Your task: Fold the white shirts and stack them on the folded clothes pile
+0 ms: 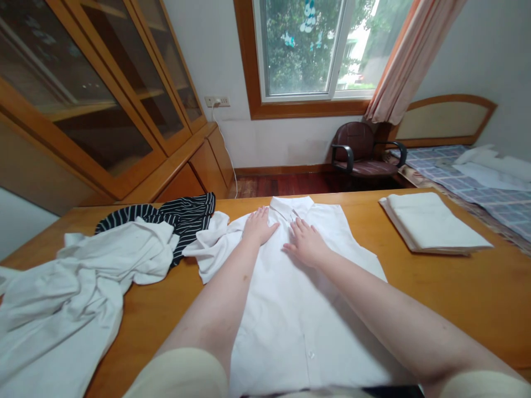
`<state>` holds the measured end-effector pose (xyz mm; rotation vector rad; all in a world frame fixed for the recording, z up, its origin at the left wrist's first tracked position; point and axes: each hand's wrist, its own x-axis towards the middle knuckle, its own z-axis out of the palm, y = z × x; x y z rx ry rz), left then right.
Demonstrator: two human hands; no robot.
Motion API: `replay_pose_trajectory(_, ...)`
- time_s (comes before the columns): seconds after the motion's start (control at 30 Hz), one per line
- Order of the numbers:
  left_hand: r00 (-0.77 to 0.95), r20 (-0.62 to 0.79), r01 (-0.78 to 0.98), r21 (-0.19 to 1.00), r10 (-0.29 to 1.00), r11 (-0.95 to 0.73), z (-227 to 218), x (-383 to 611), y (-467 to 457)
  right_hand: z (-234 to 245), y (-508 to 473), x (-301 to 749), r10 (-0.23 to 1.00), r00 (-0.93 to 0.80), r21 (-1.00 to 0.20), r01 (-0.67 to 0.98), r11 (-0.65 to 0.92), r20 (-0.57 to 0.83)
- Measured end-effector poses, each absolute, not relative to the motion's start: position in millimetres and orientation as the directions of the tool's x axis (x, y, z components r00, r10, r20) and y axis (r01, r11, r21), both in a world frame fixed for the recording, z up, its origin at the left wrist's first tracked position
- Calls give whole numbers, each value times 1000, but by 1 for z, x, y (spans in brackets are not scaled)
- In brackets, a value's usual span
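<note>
Bench (452,304) bears white shirt (282,309); left hand (258,228) beside collar (292,207), right hand (307,243) below, fingers (302,226) slightly parted, gripping nothing, apparently pressing shirt flat.

Exposure's decent, fairly bright overall. Main visible source: daylight through the window (305,61) at 1 o'clock; right pane blows out near white. Soft shadow on the white shirt (282,315), along the 7 o'clock side of the right forearm (373,298). Shirt fabric runs pale, low contrast, but button and collar still resolve. Cabinet (124,94) at 10 o'clock goes dim behind glass, faint reflections on the panes. Chair (354,141) at 2 o'clock reads dark. Wide-angle stretch: cabinet leans hard, forearms balloon toward 5 and 7. Left hand (258,225) and right hand (307,240) reasonably crisp; 6 o'clock edge soft.
</note>
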<state>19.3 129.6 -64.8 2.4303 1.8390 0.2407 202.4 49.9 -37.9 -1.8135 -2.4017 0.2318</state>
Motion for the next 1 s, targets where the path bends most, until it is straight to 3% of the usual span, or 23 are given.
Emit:
replay_pose_trajectory(0.2, 260, 95, 945, 178, 961, -273, -67, 20, 137, -48, 37, 212, 965, -259, -192, 950, 248, -31)
replay_pose_trajectory(0.33, 214, 53, 933, 284, 975, -220, -62, 20, 150, -33, 50, 213, 960, -273, -166, 951, 260, -64)
replay_pose_trajectory(0.43, 125, 10, 919, 375, 992, -119, -58, 25, 156, -12, 72, 202, 963, -203, -141, 974, 179, -178)
replay_pose_trajectory(0.5, 67, 61, 924, 373, 996, -85, -59, 31, 154, -4, 88, 193, 972, -93, -136, 989, 65, -216)
replay_pose_trajectory(0.6, 10, 190, 942, 327, 982, -73, -64, 40, 147, -8, 108, 184, 997, 77, -178, 981, -81, -28)
replay_pose_trajectory(0.67, 3, 227, 948, 311, 974, -75, -67, 43, 144, -22, 116, 183, 979, 67, -232, 972, -22, 191)
replay_pose_trajectory(0.73, 18, 233, 947, 309, 972, -92, -69, 42, 145, -39, 121, 185, 951, -13, -266, 959, 99, 309)
replay_pose_trajectory(0.83, 71, 211, 943, 305, 975, -135, -70, 38, 150, -58, 128, 189, 951, -109, -312, 929, 201, 289)
replay_pose_trajectory(1.0, 129, 185, 912, 364, 974, -190, -69, 37, 155, -63, 134, 193, 955, -131, -374, 899, 227, 265)
